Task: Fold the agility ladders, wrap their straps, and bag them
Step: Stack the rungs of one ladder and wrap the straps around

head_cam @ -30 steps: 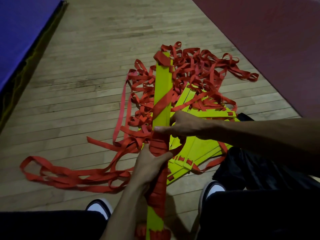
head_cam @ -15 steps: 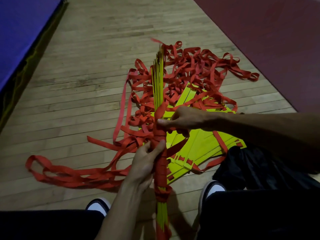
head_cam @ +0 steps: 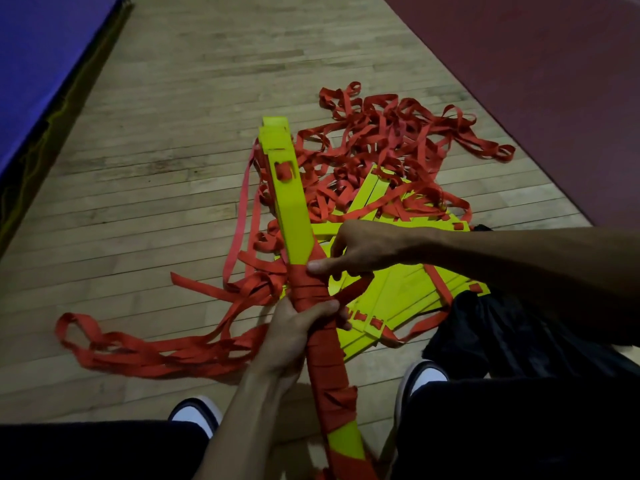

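A wooden plank floor (head_cam: 156,168) runs between a blue mat (head_cam: 38,64) on the left and a dark red mat (head_cam: 554,81) on the right. The left hand (head_cam: 294,337) is curled around the middle of a stacked bundle of flat yellow-green rungs (head_cam: 291,209), just where red webbing strap (head_cam: 311,289) is wound tight in overlapping turns. The right hand (head_cam: 360,251) pinches the upper edge of this wrap with thumb and fingers, and a strap end passes under it. The bundle is tilted, its slotted far end above the floor and its near end between two white-toed shoes (head_cam: 199,412). To the left, loose strap loops (head_cam: 145,351) lie flat on the planks. Behind and right of the hands, a second ladder (head_cam: 408,296) lies fanned out, with a tangled heap of red strap (head_cam: 388,143) beyond it. A black fabric bag (head_cam: 485,337) lies crumpled at the right, touching the fanned rungs; what is inside I cannot tell. The left part of the floor is open.
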A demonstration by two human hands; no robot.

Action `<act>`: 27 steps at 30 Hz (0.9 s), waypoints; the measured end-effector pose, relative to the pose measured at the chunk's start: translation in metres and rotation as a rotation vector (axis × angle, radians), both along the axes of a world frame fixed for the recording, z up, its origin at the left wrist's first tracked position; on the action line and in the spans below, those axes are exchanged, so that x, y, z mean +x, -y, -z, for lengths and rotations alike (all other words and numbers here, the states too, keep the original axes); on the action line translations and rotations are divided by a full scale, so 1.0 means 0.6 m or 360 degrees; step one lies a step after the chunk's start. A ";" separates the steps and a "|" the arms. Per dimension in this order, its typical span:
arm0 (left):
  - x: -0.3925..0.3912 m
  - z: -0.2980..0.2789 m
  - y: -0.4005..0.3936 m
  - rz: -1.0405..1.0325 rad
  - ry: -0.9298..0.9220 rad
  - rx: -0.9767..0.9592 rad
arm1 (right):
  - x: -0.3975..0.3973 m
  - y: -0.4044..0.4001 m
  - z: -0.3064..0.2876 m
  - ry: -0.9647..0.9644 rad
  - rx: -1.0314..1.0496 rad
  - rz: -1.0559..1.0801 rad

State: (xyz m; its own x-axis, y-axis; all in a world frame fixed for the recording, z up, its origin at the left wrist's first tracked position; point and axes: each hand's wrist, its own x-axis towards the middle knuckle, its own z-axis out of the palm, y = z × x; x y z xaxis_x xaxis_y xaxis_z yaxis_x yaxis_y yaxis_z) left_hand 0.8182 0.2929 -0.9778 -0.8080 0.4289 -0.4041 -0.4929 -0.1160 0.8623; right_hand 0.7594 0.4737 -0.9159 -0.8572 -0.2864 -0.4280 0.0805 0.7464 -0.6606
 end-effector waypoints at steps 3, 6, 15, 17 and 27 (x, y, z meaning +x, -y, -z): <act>-0.004 0.001 -0.009 -0.0169 -0.0052 -0.0194 | 0.000 0.011 0.005 -0.0039 0.0066 0.0059; -0.007 0.004 -0.007 0.0029 -0.0189 -0.0311 | 0.003 0.023 0.017 0.0003 -0.0042 0.0221; -0.021 -0.008 0.021 0.0048 -0.0146 -0.0230 | 0.006 0.002 0.012 0.0090 -0.0223 0.0308; -0.022 -0.010 0.021 0.0006 -0.0149 -0.0249 | 0.003 -0.003 0.003 0.0090 -0.0141 0.0271; -0.013 -0.004 0.005 -0.0058 -0.0243 -0.0490 | 0.013 0.026 0.009 0.0128 -0.0328 0.0434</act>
State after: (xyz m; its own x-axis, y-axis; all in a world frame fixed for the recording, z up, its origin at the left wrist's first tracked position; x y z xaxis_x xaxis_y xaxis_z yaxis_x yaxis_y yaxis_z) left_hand 0.8106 0.2898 -0.9753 -0.8817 0.2755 -0.3831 -0.3555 0.1463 0.9232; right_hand 0.7670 0.4579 -0.9212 -0.8799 -0.1387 -0.4545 0.3166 0.5420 -0.7784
